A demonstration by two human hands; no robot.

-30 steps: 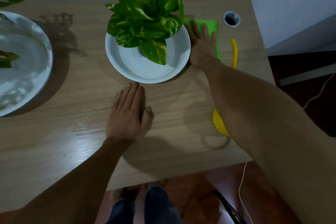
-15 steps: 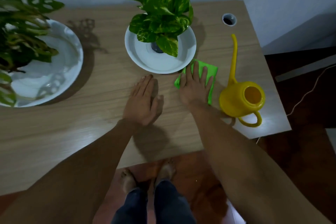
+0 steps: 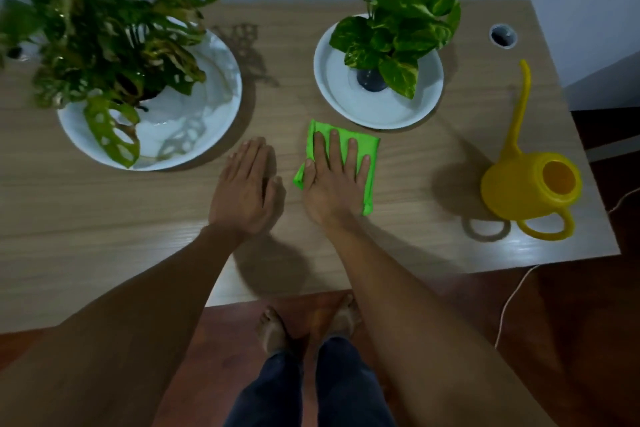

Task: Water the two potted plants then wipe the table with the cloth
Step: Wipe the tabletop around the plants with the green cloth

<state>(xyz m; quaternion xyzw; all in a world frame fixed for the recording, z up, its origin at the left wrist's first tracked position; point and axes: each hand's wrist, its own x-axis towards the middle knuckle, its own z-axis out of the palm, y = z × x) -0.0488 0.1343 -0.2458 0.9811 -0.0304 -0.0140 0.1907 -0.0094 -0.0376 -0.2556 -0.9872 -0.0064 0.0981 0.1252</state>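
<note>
Green cloth lies flat on the wooden table between the two plant dishes, pinned under the right hand, whose grip is no clasp: fingers spread and pressed down so the whole palm can drive the wipe. Beside it the left hand rests flat and empty, likely as a brace, while the yellow watering can stands well apart at the right edge, seemingly parked clear of the wiping.

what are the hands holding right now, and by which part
Nothing is gripped. The right hand presses flat on the folded bright green cloth, covering its left half; the left hand lies flat on the wooden table.
</note>
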